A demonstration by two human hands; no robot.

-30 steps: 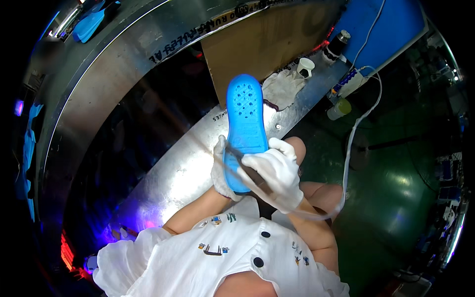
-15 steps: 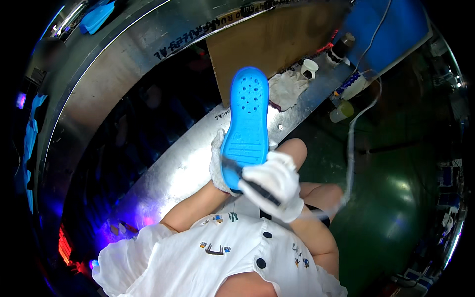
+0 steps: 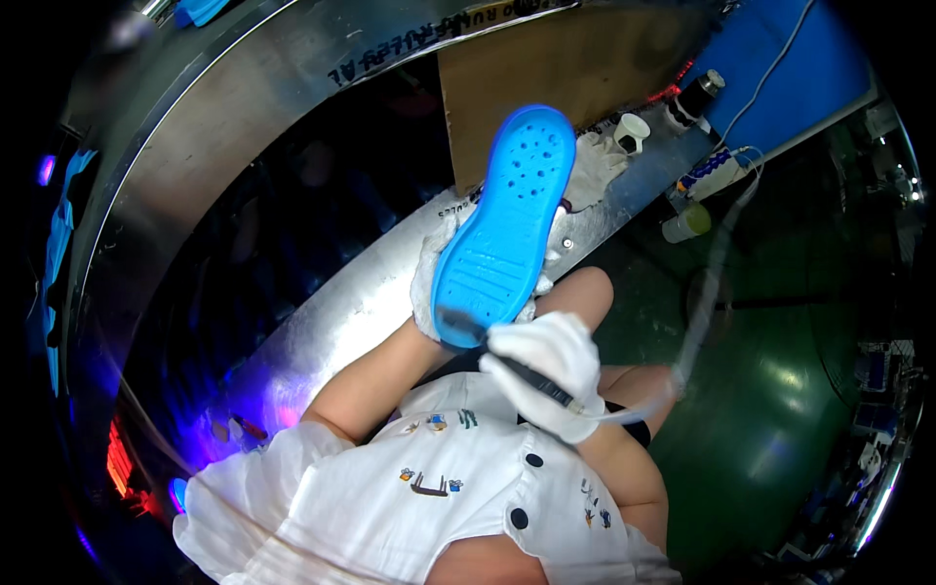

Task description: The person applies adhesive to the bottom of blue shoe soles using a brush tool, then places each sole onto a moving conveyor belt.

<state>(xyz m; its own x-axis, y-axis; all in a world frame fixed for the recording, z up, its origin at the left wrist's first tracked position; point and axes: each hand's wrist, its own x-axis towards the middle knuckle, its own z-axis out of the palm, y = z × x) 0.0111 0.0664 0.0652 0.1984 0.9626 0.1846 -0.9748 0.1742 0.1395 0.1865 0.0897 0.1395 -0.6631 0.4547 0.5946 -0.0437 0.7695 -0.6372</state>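
A bright blue shoe sole (image 3: 503, 244), with a cluster of small holes at the far end and ridged lines toward the near end, is held up in front of me, tilted to the right. My left hand (image 3: 434, 261), in a white glove, grips it from beneath, with fingertips showing past its right edge. Closed in another white glove, my right hand (image 3: 556, 363) holds a slim black-handled tool (image 3: 534, 378) with a pale cable trailing off behind. The tool's blurred tip lies over the sole's near end; whether it touches, I cannot tell.
Beyond the sole runs a metal bench (image 3: 341, 302) with a brown board (image 3: 526, 78) above it. A white cup (image 3: 632, 134), a pale cloth (image 3: 593, 175), a dark flask (image 3: 700, 96) and a yellow-lidded jar (image 3: 686, 223) stand toward the right. The cable (image 3: 717, 263) hangs at right.
The sole has tilted to the right, its far end moving right and away, and the left hand's fingertips now show at its right edge. The tool stays at the near end.
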